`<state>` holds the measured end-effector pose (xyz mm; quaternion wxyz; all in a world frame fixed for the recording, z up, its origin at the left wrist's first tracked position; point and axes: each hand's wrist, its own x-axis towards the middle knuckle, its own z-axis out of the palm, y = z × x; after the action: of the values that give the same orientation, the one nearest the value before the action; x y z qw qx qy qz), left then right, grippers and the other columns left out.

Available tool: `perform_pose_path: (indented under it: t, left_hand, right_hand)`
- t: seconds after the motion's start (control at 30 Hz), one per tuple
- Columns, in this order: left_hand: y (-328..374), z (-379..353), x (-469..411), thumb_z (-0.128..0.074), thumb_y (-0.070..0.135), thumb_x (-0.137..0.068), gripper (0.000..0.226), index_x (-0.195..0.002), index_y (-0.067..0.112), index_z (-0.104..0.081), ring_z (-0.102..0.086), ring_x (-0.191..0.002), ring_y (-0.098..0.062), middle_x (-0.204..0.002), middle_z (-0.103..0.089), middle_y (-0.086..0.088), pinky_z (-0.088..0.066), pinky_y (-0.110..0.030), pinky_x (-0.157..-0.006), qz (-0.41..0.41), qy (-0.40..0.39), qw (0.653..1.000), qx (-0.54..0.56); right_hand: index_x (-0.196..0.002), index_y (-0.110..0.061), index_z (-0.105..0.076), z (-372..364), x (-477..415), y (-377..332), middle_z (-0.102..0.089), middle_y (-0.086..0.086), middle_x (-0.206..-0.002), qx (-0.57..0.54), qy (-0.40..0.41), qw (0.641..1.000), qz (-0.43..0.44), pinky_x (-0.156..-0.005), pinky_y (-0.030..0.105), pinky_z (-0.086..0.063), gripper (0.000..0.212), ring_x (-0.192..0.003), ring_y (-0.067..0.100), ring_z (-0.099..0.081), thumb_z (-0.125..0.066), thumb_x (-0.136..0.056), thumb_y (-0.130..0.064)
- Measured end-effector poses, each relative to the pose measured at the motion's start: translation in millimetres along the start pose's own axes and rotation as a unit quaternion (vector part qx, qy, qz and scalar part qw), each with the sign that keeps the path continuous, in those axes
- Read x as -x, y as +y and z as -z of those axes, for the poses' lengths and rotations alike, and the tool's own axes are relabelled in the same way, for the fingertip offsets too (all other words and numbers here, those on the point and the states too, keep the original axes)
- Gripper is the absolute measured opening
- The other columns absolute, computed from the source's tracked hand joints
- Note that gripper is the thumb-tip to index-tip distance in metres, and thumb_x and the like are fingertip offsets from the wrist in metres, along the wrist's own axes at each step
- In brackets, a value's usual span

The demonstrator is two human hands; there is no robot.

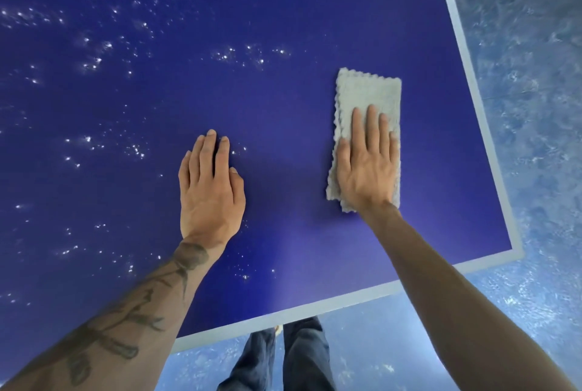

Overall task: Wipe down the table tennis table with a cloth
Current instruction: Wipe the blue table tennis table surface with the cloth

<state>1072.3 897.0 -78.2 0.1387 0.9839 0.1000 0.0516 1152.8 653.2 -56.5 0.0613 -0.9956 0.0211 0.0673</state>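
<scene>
Head view: the folded grey cloth (367, 126) lies flat on the blue table (283, 107) near its right corner, placed to sweep the wet droplets (94, 59) scattered to the left. The right hand (367, 167) presses it down, palm flat, fingers extended and close together. The left hand (211, 192) rests flat on the bare surface, holding nothing, probably as a brace.

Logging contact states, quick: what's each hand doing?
Left hand: open, flat on the table, holding nothing.
Right hand: open, pressing the cloth.
</scene>
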Motion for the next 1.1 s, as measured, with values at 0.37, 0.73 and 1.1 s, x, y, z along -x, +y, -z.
perform_pose_path:
  t: [0.37,0.73,1.1]
  left_hand:
    - [-2.4,17.0,-22.8,-0.038,0.023,-0.107,0.051,-0.153,0.002,-0.045,-0.039,-0.150,-0.037,-0.164,-0.038,-0.016,-0.024,-0.052,-0.127,-0.003,-0.014,1.000,-0.002]
    - [-11.5,2.6,-116.1,-0.038,0.025,-0.111,0.054,-0.160,0.004,-0.034,-0.023,-0.159,-0.035,-0.171,-0.026,-0.016,-0.014,-0.050,-0.132,0.023,-0.028,0.999,-0.014]
    - [-12.7,2.8,-118.0,-0.036,0.026,-0.107,0.055,-0.159,0.007,-0.038,-0.025,-0.159,-0.031,-0.170,-0.031,-0.013,-0.015,-0.049,-0.132,0.035,-0.020,0.999,-0.008]
  right_hand:
    - [-0.170,-0.022,-0.017,0.6,-18.8,-21.3,-0.010,0.003,-0.178,0.024,-0.039,0.977,0.207,-0.133,0.048,-0.010,0.062,-0.165,0.024,-0.007,-0.021,-0.112,-0.042]
    - [-0.170,-0.021,-0.020,-9.1,-58.6,-85.1,-0.013,0.005,-0.178,0.009,-0.018,0.966,0.256,-0.133,0.047,-0.010,0.061,-0.164,0.027,-0.012,-0.023,-0.112,-0.041]
    - [-0.171,-0.019,-0.011,-0.1,-125.3,-115.6,-0.006,0.009,-0.178,0.000,-0.005,0.989,0.150,-0.133,0.050,-0.007,0.064,-0.165,0.029,-0.005,-0.019,-0.111,-0.042]
